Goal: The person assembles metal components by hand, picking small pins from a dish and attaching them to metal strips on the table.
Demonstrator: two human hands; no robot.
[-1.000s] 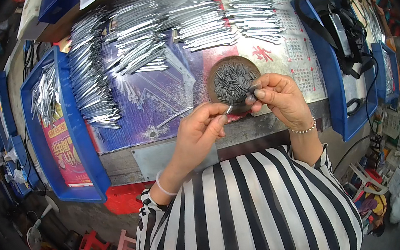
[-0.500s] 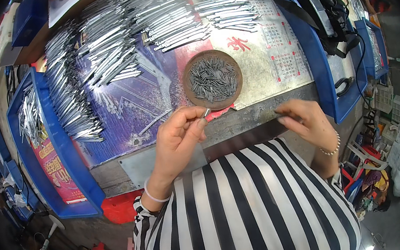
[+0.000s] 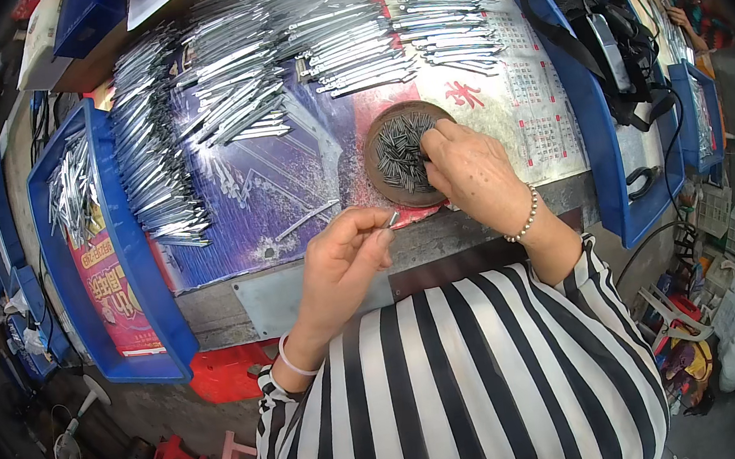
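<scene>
My left hand (image 3: 346, 264) is closed in a pinch just in front of the bowl. A small shiny metal piece (image 3: 394, 218) sticks out between its thumb and forefinger; the rest of it is hidden. My right hand (image 3: 477, 172) reaches over the right side of a round brown bowl (image 3: 373, 173), its fingertips down among many short grey metal pins (image 3: 403, 155). Those fingers are drawn together, and whatever is between them cannot be made out. On the purple sheet left of the bowl lies a single thin metal strip (image 3: 307, 220).
Rows of flat silver metal strips (image 3: 234, 90) cover the back of the table. At left stands a blue tray (image 3: 153, 295) with more strips (image 3: 73, 190). Another blue tray (image 3: 605, 162) at right holds black straps (image 3: 614, 47) and scissors (image 3: 643, 182). A metal plate (image 3: 303, 296) lies along the front edge.
My right hand has moved left and away from me, from the table's front edge into the bowl. My left hand keeps its pinch on the small metal piece. The whole view has shifted slightly.
</scene>
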